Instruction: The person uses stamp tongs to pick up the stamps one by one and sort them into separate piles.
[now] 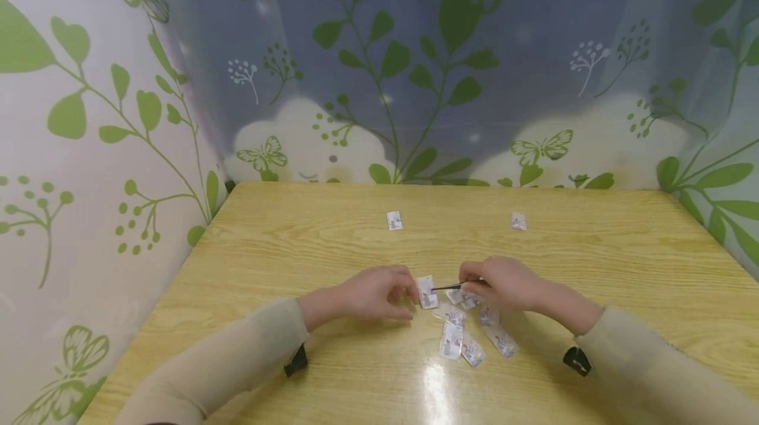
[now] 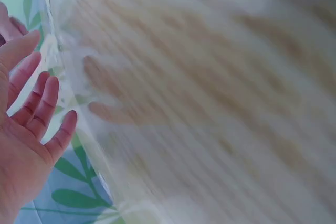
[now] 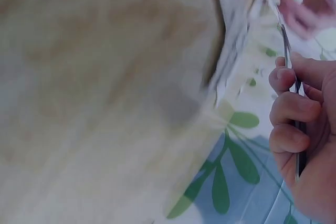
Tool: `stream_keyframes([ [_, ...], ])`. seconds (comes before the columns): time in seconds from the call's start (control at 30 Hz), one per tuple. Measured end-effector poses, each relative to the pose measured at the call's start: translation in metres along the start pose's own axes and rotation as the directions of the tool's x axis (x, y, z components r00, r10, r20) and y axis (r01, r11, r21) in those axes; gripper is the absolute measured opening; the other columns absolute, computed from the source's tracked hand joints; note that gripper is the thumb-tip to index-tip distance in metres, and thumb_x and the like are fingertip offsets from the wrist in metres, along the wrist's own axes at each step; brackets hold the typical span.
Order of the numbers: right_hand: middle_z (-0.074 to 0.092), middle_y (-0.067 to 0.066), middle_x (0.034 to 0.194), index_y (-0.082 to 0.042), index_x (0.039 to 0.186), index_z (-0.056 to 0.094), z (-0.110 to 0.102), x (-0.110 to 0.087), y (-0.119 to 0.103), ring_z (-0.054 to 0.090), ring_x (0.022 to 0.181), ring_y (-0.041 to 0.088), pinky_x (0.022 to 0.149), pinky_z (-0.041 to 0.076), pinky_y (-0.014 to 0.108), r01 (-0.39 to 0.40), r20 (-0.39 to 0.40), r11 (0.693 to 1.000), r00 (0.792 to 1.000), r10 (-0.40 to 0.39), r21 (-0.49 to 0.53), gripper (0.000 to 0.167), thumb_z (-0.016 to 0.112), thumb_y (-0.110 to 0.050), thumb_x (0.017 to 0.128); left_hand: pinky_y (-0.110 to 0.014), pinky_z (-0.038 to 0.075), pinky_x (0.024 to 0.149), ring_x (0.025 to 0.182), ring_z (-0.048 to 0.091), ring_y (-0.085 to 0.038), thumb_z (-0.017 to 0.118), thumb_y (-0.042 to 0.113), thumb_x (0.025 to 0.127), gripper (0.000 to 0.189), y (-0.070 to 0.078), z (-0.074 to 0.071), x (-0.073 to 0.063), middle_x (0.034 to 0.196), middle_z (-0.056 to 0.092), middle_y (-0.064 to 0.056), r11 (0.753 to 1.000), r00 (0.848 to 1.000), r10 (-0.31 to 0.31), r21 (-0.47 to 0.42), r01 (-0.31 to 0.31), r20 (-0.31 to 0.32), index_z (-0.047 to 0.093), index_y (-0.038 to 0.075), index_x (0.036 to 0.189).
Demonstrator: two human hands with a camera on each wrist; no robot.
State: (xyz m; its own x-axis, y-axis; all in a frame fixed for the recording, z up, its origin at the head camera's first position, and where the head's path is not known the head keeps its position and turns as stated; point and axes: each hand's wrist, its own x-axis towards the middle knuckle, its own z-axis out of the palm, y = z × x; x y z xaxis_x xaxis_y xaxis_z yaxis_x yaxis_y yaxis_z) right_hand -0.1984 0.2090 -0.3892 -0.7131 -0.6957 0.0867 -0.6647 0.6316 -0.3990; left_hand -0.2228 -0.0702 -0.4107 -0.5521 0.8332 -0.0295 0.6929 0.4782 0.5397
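My right hand [image 1: 511,285] grips a pair of dark metal tweezers [image 1: 447,287], which point left. In the right wrist view, the fingers curl round the tweezers [image 3: 300,153]. Their tips lie over a small clear packet [image 1: 424,285] with a white printed face. My left hand [image 1: 375,293] is at this packet's left side, fingertips right at its edge. Its fingers look relaxed and apart in the left wrist view, with nothing in the palm [image 2: 23,153]. Several similar packets [image 1: 452,340] lie in a loose, overlapping heap below and beside the right hand, which partly hides some.
Two more small packets lie apart farther back on the wooden table [image 1: 284,234]: one packet [image 1: 394,220] near the middle, another packet [image 1: 518,221] to the right. A leaf-patterned curtain [image 1: 385,82] hangs behind the table's back edge and along its sides.
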Motion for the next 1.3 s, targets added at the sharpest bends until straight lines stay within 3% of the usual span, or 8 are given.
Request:
stream_keyframes([
  [0.2,0.069,0.0,0.086,-0.012,0.093,0.063,-0.012,0.006,0.017,0.067,0.078,0.018,0.068,0.054,0.038,-0.018,-0.041,1.0,0.999,0.018,-0.01,0.006,0.06,-0.013,0.097,-0.017,0.046,0.074,0.08,0.055,0.0,0.077,0.023,0.084,0.017,0.014,0.006,0.003,0.096,0.058,0.014,0.995,0.997,0.061,-0.081,-0.056,0.05,0.069,0.017,0.098],
  [0.4,0.071,0.004,0.09,-0.011,0.092,0.064,-0.017,0.018,0.035,0.068,0.085,0.027,0.071,0.054,0.043,-0.061,-0.078,0.998,0.995,0.06,-0.014,0.005,0.06,-0.012,0.096,-0.012,0.044,0.075,0.082,0.054,0.004,0.075,0.023,0.086,0.02,0.023,0.018,0.006,0.096,0.058,0.014,0.991,0.983,0.135,-0.042,-0.131,0.126,0.07,0.016,0.104],
  [0.53,0.07,0.005,0.091,-0.009,0.094,0.064,-0.019,0.028,0.045,0.067,0.083,0.025,0.068,0.052,0.041,-0.087,-0.076,0.996,0.993,0.087,0.006,0.006,0.059,-0.012,0.097,-0.009,0.042,0.075,0.083,0.053,0.006,0.072,0.024,0.088,0.02,0.026,0.023,0.007,0.098,0.058,0.015,0.985,0.975,0.169,0.019,-0.173,0.141,0.071,0.019,0.107],
  [0.7,0.06,-0.002,0.072,-0.004,0.098,0.064,-0.021,0.043,0.055,0.056,0.064,0.014,0.063,0.046,0.036,-0.122,-0.044,0.991,0.991,0.124,0.05,0.011,0.056,-0.012,0.099,-0.009,0.039,0.069,0.076,0.049,0.006,0.07,0.029,0.09,0.017,0.029,0.029,0.01,0.092,0.056,0.017,0.975,0.972,0.198,0.081,-0.209,0.122,0.073,0.022,0.105],
  [0.8,0.057,-0.002,0.067,-0.003,0.099,0.063,-0.023,0.052,0.06,0.049,0.059,0.012,0.06,0.043,0.034,-0.136,-0.035,0.989,0.99,0.139,0.061,0.013,0.055,-0.013,0.099,-0.01,0.038,0.066,0.072,0.048,0.006,0.07,0.029,0.09,0.014,0.03,0.032,0.012,0.089,0.054,0.018,0.975,0.976,0.191,0.091,-0.201,0.106,0.073,0.023,0.103],
  [1.07,0.065,0.006,0.079,-0.001,0.106,0.064,-0.026,0.075,0.065,0.049,0.055,0.015,0.058,0.043,0.034,-0.241,0.018,0.964,0.97,0.241,0.112,0.02,0.054,-0.018,0.101,-0.011,0.039,0.064,0.07,0.047,0.005,0.072,0.027,0.088,0.011,0.03,0.035,0.013,0.087,0.054,0.019,0.983,0.984,0.156,0.084,-0.163,0.089,0.073,0.024,0.099],
  [1.3,0.065,0.004,0.077,-0.002,0.102,0.066,-0.02,0.096,0.069,0.05,0.054,0.014,0.06,0.044,0.033,-0.233,0.027,0.967,0.972,0.232,0.103,0.018,0.055,-0.017,0.1,-0.011,0.037,0.063,0.069,0.047,0.006,0.072,0.027,0.088,0.011,0.029,0.034,0.014,0.087,0.053,0.019,0.981,0.982,0.165,0.09,-0.172,0.088,0.074,0.025,0.099],
])
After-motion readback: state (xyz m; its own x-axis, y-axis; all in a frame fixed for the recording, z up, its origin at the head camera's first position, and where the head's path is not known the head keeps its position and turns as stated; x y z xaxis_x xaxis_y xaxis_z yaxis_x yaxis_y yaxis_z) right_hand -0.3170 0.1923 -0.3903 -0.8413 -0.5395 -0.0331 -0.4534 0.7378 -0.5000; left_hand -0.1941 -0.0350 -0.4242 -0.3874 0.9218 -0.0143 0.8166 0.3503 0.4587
